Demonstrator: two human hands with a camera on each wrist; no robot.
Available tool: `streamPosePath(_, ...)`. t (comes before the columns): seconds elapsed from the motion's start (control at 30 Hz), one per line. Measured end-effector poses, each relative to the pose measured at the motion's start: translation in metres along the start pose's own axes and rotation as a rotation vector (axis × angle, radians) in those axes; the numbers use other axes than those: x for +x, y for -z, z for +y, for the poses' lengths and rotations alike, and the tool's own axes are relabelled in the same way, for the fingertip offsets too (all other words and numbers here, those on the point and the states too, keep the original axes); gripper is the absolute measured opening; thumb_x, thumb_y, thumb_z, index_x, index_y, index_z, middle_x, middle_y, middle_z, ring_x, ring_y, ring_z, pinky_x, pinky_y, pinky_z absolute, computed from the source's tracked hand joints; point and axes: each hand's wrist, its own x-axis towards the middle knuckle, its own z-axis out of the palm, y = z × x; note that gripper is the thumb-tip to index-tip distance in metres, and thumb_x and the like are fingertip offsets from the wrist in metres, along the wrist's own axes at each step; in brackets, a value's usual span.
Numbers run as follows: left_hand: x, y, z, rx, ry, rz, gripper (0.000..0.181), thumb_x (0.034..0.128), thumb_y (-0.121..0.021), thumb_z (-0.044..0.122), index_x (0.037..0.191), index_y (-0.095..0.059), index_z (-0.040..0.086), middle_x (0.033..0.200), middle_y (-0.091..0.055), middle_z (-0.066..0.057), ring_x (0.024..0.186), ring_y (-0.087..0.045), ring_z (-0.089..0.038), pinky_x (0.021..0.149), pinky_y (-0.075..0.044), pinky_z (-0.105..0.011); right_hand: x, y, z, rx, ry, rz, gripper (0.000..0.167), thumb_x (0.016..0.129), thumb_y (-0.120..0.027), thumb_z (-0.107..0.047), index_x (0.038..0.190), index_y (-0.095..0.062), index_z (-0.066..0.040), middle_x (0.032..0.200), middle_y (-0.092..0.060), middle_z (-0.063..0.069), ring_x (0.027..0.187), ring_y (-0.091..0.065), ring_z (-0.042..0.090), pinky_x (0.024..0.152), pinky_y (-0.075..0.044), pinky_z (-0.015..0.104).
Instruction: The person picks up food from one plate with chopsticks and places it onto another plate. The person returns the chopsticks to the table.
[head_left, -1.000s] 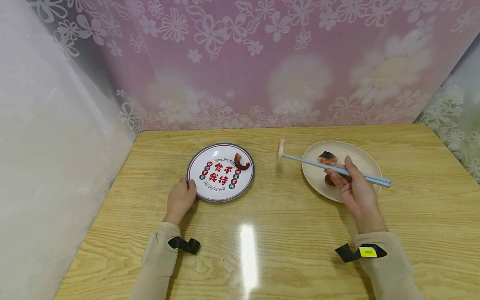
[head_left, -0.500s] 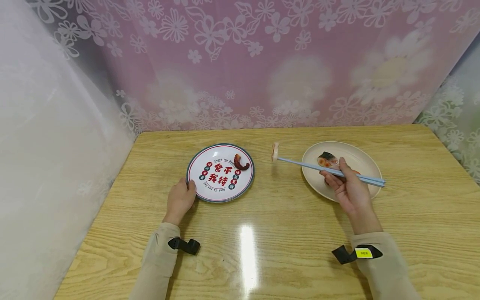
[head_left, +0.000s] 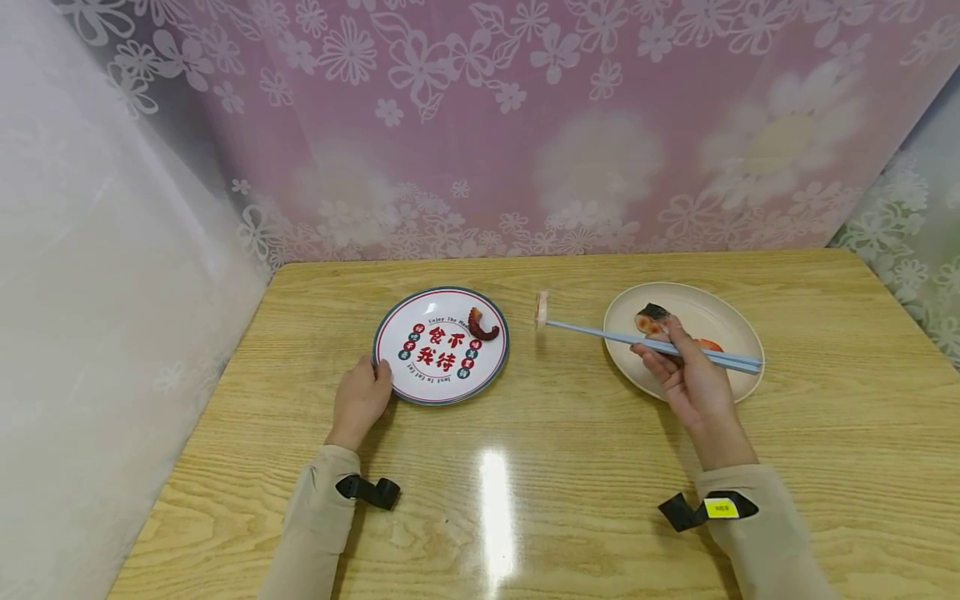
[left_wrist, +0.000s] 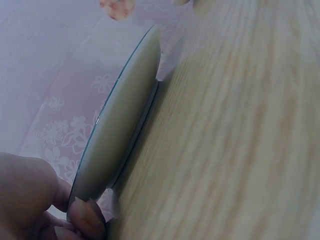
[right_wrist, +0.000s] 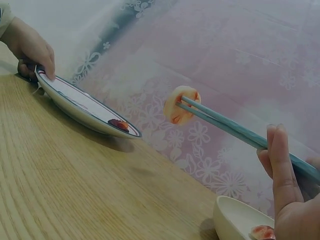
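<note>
My left hand (head_left: 362, 402) pinches the near left rim of a white plate (head_left: 395, 337) with a blue edge and red characters. Thumb and fingers grip that rim in the left wrist view. On the plate's far right side lies a dark red, curled octopus tentacle (head_left: 486, 330). With my right hand (head_left: 699, 392) I hold light blue chopsticks (head_left: 585, 329), pointing left. Their tips grip a round, pale food piece with orange patches (right_wrist: 175, 106), raised above the table between the two plates. The hand is over a beige plate (head_left: 723, 308), hiding part of it.
On the beige plate are a food piece with dark skin (head_left: 652, 318) and a red-orange piece (head_left: 708, 344), partly covered by the chopsticks. The wooden table (head_left: 450, 483) ends at a pink floral curtain (head_left: 480, 167) behind.
My right hand has moved left, carrying the chopsticks and the pale food piece closer to the white plate and slightly lower in the head view. The left hand and white plate have stayed put.
</note>
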Motion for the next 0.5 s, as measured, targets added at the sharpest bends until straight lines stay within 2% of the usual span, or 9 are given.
streamPosePath(0.23,0.000,0.001,0.000,0.005,0.002,-0.012,0.034,0.1025,-0.036,0.023,0.110,-0.054,-0.005,0.059,-0.055,-0.010,0.042,-0.052,-0.018,0.045,-0.039,-0.031,0.000,-0.003,0.004,-0.038,-0.020,0.020,0.034,0.101,-0.049,-0.018,0.088,-0.072,0.004,0.078,-0.071,0.021,0.070,-0.072,0.021,0.064,-0.055,0.023)
streamPosePath(0.5,0.000,0.001,0.001,0.007,0.011,-0.013,0.035,0.1026,-0.036,0.024,0.111,-0.054,-0.005,0.060,-0.056,-0.010,0.042,-0.052,-0.017,0.045,-0.039,-0.030,0.001,-0.003,0.013,-0.047,-0.044,-0.005,0.038,0.103,-0.044,-0.018,0.087,-0.072,0.003,0.079,-0.071,0.019,0.074,-0.072,0.020,0.066,-0.055,0.023)
